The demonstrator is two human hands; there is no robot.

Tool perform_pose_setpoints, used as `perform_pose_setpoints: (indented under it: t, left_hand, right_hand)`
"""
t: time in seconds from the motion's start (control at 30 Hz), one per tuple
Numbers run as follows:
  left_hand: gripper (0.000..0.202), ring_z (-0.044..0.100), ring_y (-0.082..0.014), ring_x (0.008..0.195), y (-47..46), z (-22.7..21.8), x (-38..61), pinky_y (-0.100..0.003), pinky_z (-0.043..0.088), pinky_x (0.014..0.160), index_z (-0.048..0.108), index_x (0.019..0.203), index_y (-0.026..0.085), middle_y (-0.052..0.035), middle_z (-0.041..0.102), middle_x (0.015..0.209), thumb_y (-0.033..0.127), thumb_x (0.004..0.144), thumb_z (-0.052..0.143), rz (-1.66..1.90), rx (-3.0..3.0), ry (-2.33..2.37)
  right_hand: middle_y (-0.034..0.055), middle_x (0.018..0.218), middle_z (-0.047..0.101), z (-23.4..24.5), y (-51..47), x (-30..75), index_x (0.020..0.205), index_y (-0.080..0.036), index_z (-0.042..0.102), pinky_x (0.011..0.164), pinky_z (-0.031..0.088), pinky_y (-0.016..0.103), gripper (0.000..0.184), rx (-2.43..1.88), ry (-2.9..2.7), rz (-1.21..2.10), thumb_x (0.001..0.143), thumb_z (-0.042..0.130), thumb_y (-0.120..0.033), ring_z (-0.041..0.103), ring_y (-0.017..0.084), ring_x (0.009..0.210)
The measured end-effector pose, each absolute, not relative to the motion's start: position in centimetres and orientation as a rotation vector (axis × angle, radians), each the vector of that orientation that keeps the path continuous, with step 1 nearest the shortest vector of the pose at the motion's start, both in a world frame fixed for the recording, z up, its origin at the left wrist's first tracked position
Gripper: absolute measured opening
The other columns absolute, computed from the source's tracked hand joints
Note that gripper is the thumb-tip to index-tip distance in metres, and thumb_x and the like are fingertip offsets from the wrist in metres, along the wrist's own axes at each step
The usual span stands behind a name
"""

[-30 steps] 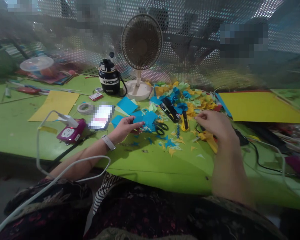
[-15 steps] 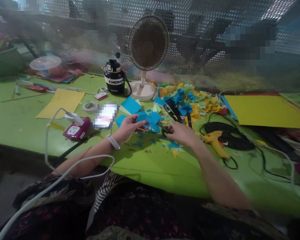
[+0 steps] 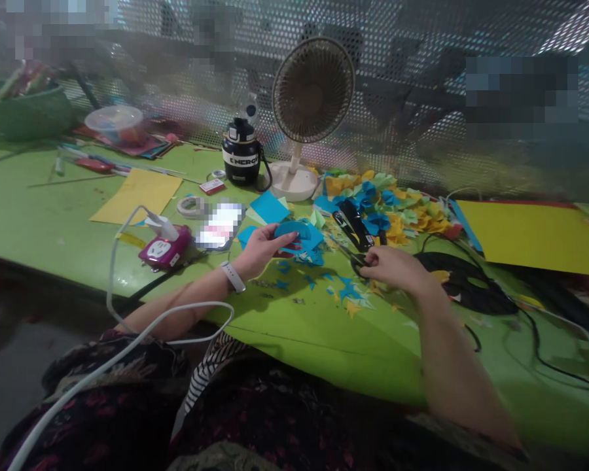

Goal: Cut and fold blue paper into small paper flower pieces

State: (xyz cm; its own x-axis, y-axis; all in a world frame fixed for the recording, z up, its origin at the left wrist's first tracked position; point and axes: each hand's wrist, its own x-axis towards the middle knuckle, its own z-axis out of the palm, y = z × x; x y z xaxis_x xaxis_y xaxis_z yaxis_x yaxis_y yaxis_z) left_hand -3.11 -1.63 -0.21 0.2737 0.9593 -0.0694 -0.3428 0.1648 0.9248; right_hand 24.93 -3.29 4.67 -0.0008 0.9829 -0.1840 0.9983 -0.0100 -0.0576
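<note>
Between the thumb and fingers of my left hand [image 3: 265, 250] is a piece of blue paper [image 3: 293, 234] with a rounded edge. My right hand [image 3: 390, 267] is closed around the dark handles of a pair of scissors [image 3: 357, 263]; their blades point up and left toward the blue paper, apart from it. Below the hands lie blue paper scraps [image 3: 346, 288] and a few yellow ones. Flat blue sheets [image 3: 269, 208] rest behind my left hand. A black stapler [image 3: 353, 226] lies just beyond the scissors.
Folded blue, yellow and green paper pieces [image 3: 402, 203] are heaped behind the stapler. A fan [image 3: 314, 91] and a black bottle [image 3: 242, 154] stand at the back. Left are a phone [image 3: 220, 226], a tape roll [image 3: 191, 207] and a purple power socket [image 3: 164, 250]. A white cable [image 3: 177, 313] crosses my left forearm.
My right hand has drawn the scissors right, away from the blue paper. My left hand still holds the paper, whose curved edge shows more plainly. The whole view has shifted slightly.
</note>
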Motion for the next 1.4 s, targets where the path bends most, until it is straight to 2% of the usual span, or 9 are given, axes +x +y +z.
perform_pose_setpoints:
  t: [0.1, 0.2, 0.33, 0.47, 0.7, 0.97, 1.23, 1.4]
  left_hand:
    - [0.036, 0.071, -0.0150, 0.074, -1.5, -0.3, -3.1, -0.026, 0.055, 0.064, 0.065, 0.088, 0.013, -0.0078, 0.075, 0.087, 0.036, 0.069, 0.085, 1.099, 0.952, 0.798]
    - [0.034, 0.071, -0.0151, 0.074, -1.5, -0.4, -3.1, -0.027, 0.056, 0.065, 0.065, 0.088, 0.013, -0.0076, 0.075, 0.087, 0.035, 0.070, 0.084, 1.100, 0.958, 0.789]
    - [0.034, 0.071, -0.0150, 0.074, -1.6, -0.2, -3.1, -0.027, 0.056, 0.066, 0.065, 0.088, 0.013, -0.0062, 0.074, 0.085, 0.035, 0.071, 0.084, 1.114, 0.956, 0.780]
    - [0.034, 0.071, -0.0153, 0.073, -1.7, 0.0, -3.1, -0.027, 0.056, 0.065, 0.065, 0.085, 0.014, -0.0053, 0.074, 0.080, 0.036, 0.069, 0.085, 1.118, 0.941, 0.777]
    - [0.033, 0.071, -0.0166, 0.073, -1.9, 0.1, -3.0, -0.030, 0.057, 0.068, 0.066, 0.086, 0.014, -0.0059, 0.074, 0.080, 0.036, 0.070, 0.085, 1.149, 0.919, 0.777]
    - [0.033, 0.072, -0.0161, 0.076, -1.9, 0.4, -3.0, -0.029, 0.056, 0.069, 0.066, 0.087, 0.014, -0.0051, 0.073, 0.082, 0.035, 0.070, 0.084, 1.160, 0.873, 0.753]
    - [0.036, 0.071, -0.0154, 0.072, -1.8, 0.3, -3.0, -0.027, 0.055, 0.066, 0.066, 0.087, 0.013, -0.0049, 0.073, 0.081, 0.034, 0.066, 0.087, 1.172, 0.816, 0.745]
    - [0.035, 0.072, -0.0156, 0.074, -1.9, 0.3, -3.0, -0.028, 0.056, 0.068, 0.065, 0.086, 0.013, -0.0052, 0.074, 0.083, 0.035, 0.068, 0.086, 1.164, 0.850, 0.756]
  right_hand:
    - [0.0039, 0.078, 0.069, 5.0, -3.1, 26.8, 0.071, -0.022, 0.062, 0.057, 0.041, 0.030, 0.013, 2.320, 2.294, -0.461, 0.066, 0.069, -0.032, 0.060, 0.020, 0.066]
    - [0.0047, 0.083, 0.070, 5.1, -3.2, 27.6, 0.079, -0.021, 0.064, 0.057, 0.048, 0.032, 0.018, 2.425, 2.331, -1.008, 0.066, 0.071, -0.031, 0.061, 0.017, 0.059]
    - [0.0058, 0.081, 0.073, 4.9, -3.9, 25.7, 0.088, -0.020, 0.061, 0.057, 0.055, 0.032, 0.037, 2.213, 2.325, -1.834, 0.063, 0.082, -0.037, 0.066, 0.017, 0.060]
    - [0.0020, 0.075, 0.072, 4.1, -5.0, 22.1, 0.090, -0.020, 0.061, 0.054, 0.054, 0.027, 0.045, 2.051, 2.277, -2.267, 0.060, 0.087, -0.042, 0.064, 0.014, 0.057]
    - [-0.0033, 0.060, 0.065, 3.1, -6.0, 18.2, 0.074, -0.021, 0.055, 0.044, 0.049, 0.023, 0.052, 2.094, 2.168, -2.292, 0.051, 0.092, -0.049, 0.056, 0.010, 0.046]
    - [-0.0043, 0.058, 0.063, 3.4, -5.9, 17.8, 0.073, -0.022, 0.053, 0.040, 0.045, 0.023, 0.056, 2.125, 2.154, -2.230, 0.049, 0.090, -0.056, 0.052, 0.009, 0.042]
    - [-0.0040, 0.058, 0.063, 3.3, -6.0, 17.7, 0.073, -0.022, 0.052, 0.041, 0.044, 0.022, 0.056, 2.146, 2.142, -2.196, 0.049, 0.090, -0.056, 0.051, 0.009, 0.044]
    - [-0.0040, 0.059, 0.064, 3.1, -6.0, 17.8, 0.074, -0.022, 0.053, 0.040, 0.042, 0.022, 0.054, 2.099, 2.161, -2.185, 0.052, 0.088, -0.057, 0.050, 0.008, 0.042]
